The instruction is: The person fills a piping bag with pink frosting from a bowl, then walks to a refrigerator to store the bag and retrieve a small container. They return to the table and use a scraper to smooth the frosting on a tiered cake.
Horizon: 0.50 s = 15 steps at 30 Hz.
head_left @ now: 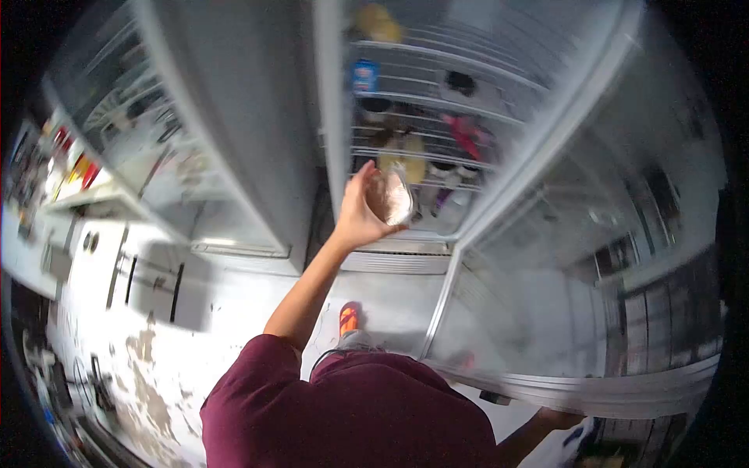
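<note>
My left hand (363, 209) reaches forward at the opening of an upright fridge, its fingers curved around a small, shiny, see-through container (392, 196) with pinkish-brown contents. Motion blur hides what exactly is inside. Low on the right, my right hand (558, 419) grips the outer edge of the fridge's glass door (538, 312), which stands swung out to the right. The door frame partly covers those fingers. Behind the container, wire shelves (437, 97) carry a blue pack (365, 76), a pink item (466, 134) and a yellowish bag (406, 162).
A second glass-doored cabinet (226, 140) stands close on the left. Further left is a shelf (94, 193) with red and yellow items. The pale floor (156, 374) is stained and worn. An orange shoe (349, 318) shows below my left arm.
</note>
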{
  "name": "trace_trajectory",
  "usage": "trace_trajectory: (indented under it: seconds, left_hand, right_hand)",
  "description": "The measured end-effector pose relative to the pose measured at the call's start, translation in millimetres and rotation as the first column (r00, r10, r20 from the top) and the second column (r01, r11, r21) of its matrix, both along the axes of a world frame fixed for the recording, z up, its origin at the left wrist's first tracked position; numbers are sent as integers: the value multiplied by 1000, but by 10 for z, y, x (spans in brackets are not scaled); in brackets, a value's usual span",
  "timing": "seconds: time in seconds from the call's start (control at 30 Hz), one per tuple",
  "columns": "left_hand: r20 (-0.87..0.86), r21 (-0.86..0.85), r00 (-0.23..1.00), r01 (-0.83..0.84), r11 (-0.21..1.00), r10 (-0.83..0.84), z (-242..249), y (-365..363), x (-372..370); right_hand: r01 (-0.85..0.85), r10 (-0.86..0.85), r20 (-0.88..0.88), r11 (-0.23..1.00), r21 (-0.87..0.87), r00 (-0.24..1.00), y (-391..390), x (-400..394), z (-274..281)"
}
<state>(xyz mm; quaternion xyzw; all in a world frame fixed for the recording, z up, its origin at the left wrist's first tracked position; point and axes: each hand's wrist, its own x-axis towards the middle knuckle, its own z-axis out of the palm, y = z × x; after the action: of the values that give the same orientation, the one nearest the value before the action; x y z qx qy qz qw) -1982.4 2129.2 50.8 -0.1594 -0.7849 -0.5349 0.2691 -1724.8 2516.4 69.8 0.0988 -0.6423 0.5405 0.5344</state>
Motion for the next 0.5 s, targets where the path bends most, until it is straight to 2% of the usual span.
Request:
trace_trajectory:
  seconds: [0.03, 0.13, 0.23, 0.27, 0.3, 0.37, 0.4, 0.43, 0.5]
  left_hand:
    - [53, 159, 995, 71, 985, -81, 18, -133, 215]
    - [98, 243, 994, 16, 970, -41, 209, -603, 865]
    - [58, 386, 998, -23, 922, 1, 72, -1149, 1282]
    - [104, 503, 995, -43, 863, -11, 230, -1270, 1562]
    - [78, 596, 995, 5, 803, -64, 207, -1441, 1767]
    - [141, 440, 981, -183, 879, 134, 297, -1730, 2294]
    - [128, 199, 935, -352, 915, 332, 246, -1896, 2516]
    - [91, -53, 855, -508, 859, 511, 181, -2079, 2686]
    - [-12, -230, 732, -665, 710, 681, 44, -2340, 3155]
  right_hand:
    - [-40, 40, -4, 999, 20, 999, -91, -45, 19]
    - [-139, 139, -4, 987, 78, 990, -421, -214, 74]
    - [-137, 128, 68, 978, 160, 989, -862, -425, 153]
    - [-139, 123, 95, 972, 189, 988, -1047, -490, 200]
    - [-112, 90, 120, 976, 189, 989, -1229, -549, 251]
    - [-84, 52, 171, 980, 183, 984, -1650, -709, 340]
    - [-62, 16, 253, 983, 174, 967, -1836, -816, 381]
    - [-100, 62, 222, 981, 164, 973, -2056, -1018, 408]
    - [88, -146, 273, 973, 216, 951, -2374, -1373, 412]
